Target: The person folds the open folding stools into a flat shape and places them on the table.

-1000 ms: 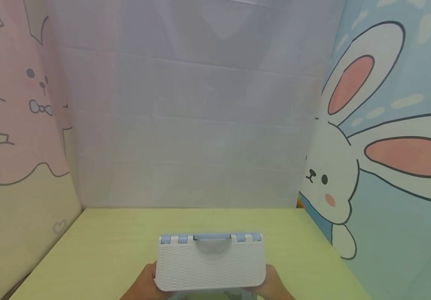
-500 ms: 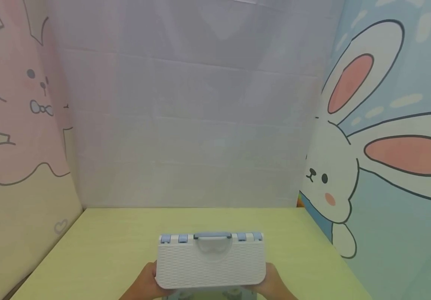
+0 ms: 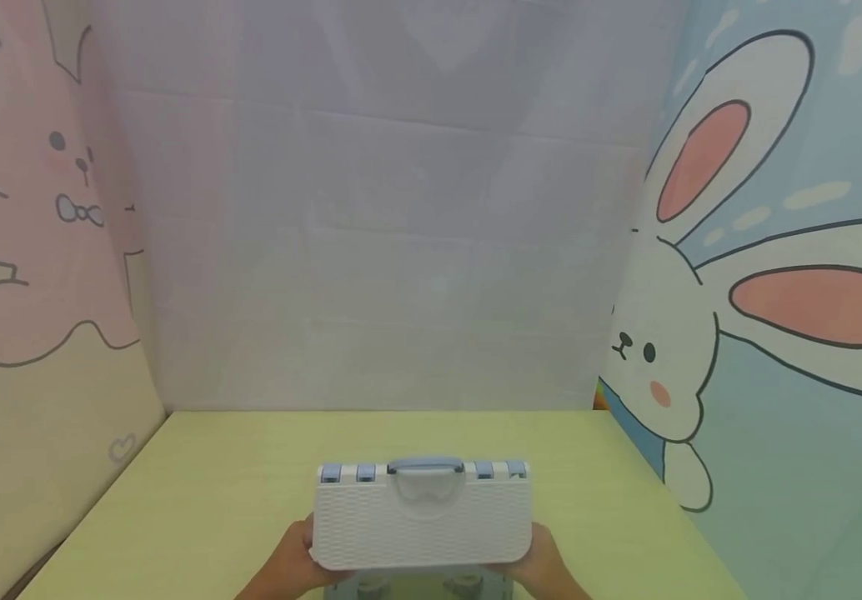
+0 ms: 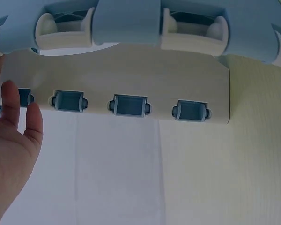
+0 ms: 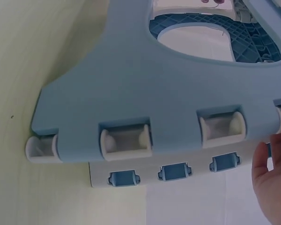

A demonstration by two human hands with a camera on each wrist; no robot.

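Folding step stool (image 3: 422, 525): white top, blue handle (image 3: 426, 463)
Left hand (image 3: 292, 557): gripping left side
Right hand (image 3: 539, 562): gripping right side

Soft, even light falls across the worktop (image 3: 213, 492) to its far edge; both wrist views run dimmer and cooler.

Folding step stool (image 3: 423, 529), inward of worktop's far edge: plastic-looking throughout. White top matt, rough with moulded weave pattern. Blue leg panel (image 5: 131, 84) smooth, satin; lattice (image 5: 260, 42) behind it ribbed. White hinge knuckles (image 4: 192, 43) smooth. Worktop (image 3: 213, 492) matt, faintly wood-grained. Along far edge, creased backdrop sheet (image 3: 401, 292), slight sheen, cloth or film unclear. Printed left panel (image 3: 48, 433), right panel (image 3: 799, 467): smooth, matt.
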